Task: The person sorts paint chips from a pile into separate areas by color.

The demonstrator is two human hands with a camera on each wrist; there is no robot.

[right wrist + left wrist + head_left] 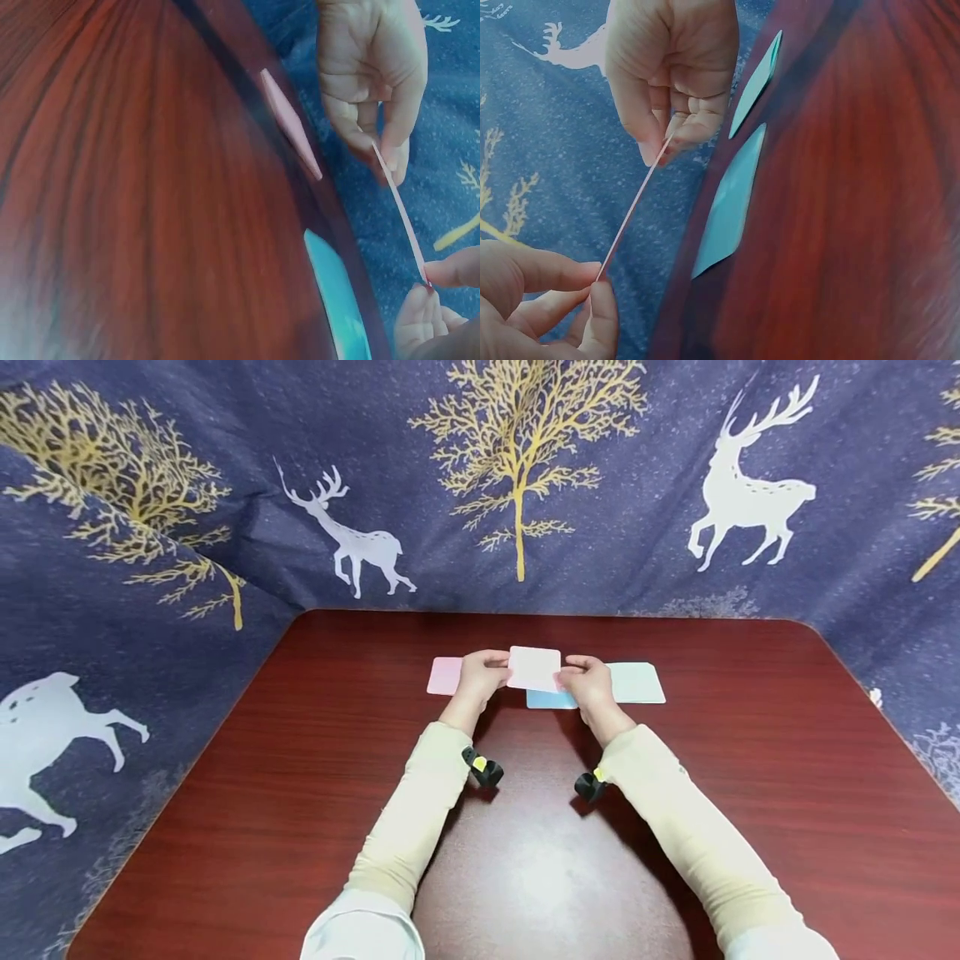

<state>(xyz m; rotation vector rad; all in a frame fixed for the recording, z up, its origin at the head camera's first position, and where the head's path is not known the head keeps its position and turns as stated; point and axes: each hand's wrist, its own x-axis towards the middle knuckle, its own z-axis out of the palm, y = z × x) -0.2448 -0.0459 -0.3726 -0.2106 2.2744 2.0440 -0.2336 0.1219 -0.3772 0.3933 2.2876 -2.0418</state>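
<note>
A thin pale pink card (535, 669) is held up above the table between both hands. My left hand (482, 677) pinches its left edge between thumb and fingers, and my right hand (588, 683) pinches the right edge. Seen edge-on in the left wrist view, the card (634, 206) spans the gap between the hands. Beneath it a blue card or stack (551, 700) lies on the table, partly covered from above. Beside my left hand lies a pink card stack (444, 676); to the right of my right hand is a pale green stack of cards (637, 683).
The dark red wooden table (337, 777) has rounded far corners. Behind it hangs a blue cloth (465, 568) printed with deer and trees. Small black cameras (486, 770) are strapped to both wrists over cream sleeves.
</note>
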